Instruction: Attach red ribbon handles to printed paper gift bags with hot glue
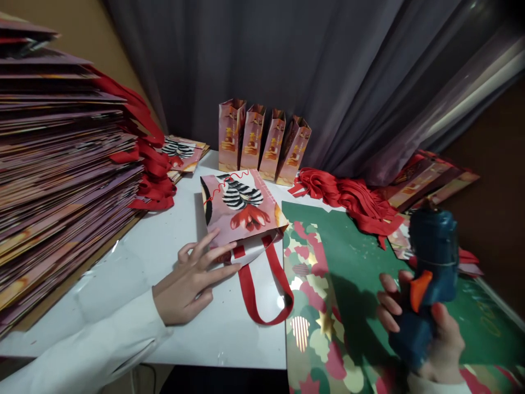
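A pink gift bag [241,205] printed with a striped figure lies flat on the white table [164,246], its red ribbon handle [262,290] looping toward me. My left hand [192,282] rests with fingers spread on the bag's open edge. My right hand [426,328] is wrapped round the grip of a blue glue gun [430,262] with an orange trigger, held upright above the green patterned sheet [348,284].
A tall stack of flat bags [61,164] with red handles fills the left. Several upright bags [262,139] stand at the back before a grey curtain. A heap of red ribbons [348,197] and more flat bags [430,180] lie at the right.
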The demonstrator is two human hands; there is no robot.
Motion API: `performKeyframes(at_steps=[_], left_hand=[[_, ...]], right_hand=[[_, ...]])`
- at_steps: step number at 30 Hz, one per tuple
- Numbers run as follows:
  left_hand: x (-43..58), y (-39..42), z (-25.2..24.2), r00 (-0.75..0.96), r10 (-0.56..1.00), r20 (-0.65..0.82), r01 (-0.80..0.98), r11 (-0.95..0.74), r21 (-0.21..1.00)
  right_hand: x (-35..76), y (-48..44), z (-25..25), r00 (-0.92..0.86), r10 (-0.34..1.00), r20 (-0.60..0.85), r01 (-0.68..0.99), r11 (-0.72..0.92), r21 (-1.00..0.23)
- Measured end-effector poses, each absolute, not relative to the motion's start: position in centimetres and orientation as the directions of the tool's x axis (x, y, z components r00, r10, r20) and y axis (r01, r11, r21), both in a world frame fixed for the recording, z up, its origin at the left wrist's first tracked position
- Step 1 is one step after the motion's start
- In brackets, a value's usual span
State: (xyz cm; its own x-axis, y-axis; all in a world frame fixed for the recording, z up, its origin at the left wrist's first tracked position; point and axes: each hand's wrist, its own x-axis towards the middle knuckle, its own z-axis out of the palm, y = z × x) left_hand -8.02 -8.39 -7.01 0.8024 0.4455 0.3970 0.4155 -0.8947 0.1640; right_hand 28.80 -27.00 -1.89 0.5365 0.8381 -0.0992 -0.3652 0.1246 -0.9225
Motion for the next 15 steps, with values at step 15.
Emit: performKeyframes(at_steps=[15], left_hand=[[-8.3, -8.8, -7.0, 0.799, 0.486, 0.355, 0.460, -0.873, 0.161]], right_hand=[[24.7, -17.0, 1.0, -0.241, 0.963, -0.119, 0.604, 0.053, -0.795]])
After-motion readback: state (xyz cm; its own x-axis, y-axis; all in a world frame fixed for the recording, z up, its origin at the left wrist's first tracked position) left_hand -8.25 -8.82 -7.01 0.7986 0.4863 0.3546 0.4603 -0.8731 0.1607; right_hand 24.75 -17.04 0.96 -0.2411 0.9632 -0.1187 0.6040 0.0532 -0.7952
